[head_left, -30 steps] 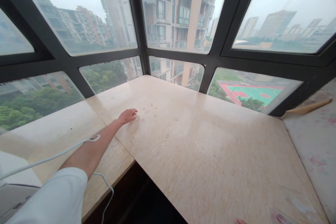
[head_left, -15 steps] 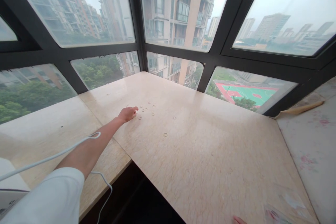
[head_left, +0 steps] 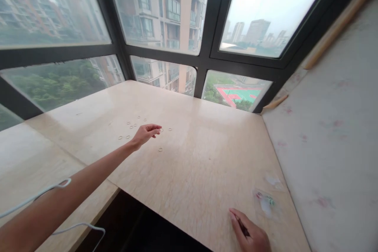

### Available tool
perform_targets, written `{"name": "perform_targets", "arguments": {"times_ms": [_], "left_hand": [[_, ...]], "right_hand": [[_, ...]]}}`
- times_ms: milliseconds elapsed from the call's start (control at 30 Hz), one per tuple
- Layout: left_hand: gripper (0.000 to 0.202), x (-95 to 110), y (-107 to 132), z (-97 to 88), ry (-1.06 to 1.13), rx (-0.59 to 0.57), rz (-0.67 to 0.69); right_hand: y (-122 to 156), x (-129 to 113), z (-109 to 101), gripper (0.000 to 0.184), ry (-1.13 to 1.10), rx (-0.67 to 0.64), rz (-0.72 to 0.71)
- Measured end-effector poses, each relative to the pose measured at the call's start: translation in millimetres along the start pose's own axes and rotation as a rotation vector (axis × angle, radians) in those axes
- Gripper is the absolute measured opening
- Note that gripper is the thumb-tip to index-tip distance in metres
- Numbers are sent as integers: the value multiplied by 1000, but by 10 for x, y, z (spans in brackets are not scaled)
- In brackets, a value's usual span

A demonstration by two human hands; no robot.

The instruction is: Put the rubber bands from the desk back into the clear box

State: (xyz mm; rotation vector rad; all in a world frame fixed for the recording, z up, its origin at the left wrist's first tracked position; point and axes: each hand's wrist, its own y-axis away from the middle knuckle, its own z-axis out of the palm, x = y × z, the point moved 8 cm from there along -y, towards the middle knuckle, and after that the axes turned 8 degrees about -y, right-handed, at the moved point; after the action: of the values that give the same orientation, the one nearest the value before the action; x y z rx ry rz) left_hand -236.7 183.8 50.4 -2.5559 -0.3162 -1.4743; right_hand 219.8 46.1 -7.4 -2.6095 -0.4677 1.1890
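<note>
So, the clear plastic bag (head_left: 265, 203) on the countertop (head_left: 189, 173) has some red and green bits inside, too blurry to make out. Left hand (head_left: 144, 134) is pinching a thin ring (head_left: 162, 130) above the loose rings (head_left: 160, 151). Right hand (head_left: 250, 231) is beside the bag, cut off by the bottom edge, so can't tell if it's gripping anything.

No readable text or numbers.
</note>
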Motion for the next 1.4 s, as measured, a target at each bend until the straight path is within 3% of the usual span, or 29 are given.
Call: {"name": "perform_targets", "arguments": {"times_ms": [233, 333, 500, 633, 800, 1000, 1133, 1400], "left_hand": [[29, 1018, 424, 1462, 248, -312, 120], [25, 1351, 694, 2092, 361, -449, 129], [16, 1666, 1188, 2975, 353, -642, 158], [13, 1758, 1457, 3373, 191, -682, 266], [18, 1813, 1562, 3501, -20, -627, 435], [17, 1769, 1505, 3385, -30, -567, 438], [13, 1553, 1397, 3139, 35, -455, 358], [15, 887, 1330, 2384, 26, -190, 319]], "right_hand": [[-55, -142, -30, 29, -55, 3, 10], [-38, -131, -30, 26, -106, -4, 42], [-23, -147, -39, 23, -164, -34, 65], [-34, -140, -46, 22, -209, -43, 85], [-40, -96, -49, 24, -244, -34, 108], [-25, -74, -63, 21, -327, -25, 146], [-26, -84, -72, 22, -324, -41, 164], [-132, -105, 10, 26, -447, -39, 238]]}}
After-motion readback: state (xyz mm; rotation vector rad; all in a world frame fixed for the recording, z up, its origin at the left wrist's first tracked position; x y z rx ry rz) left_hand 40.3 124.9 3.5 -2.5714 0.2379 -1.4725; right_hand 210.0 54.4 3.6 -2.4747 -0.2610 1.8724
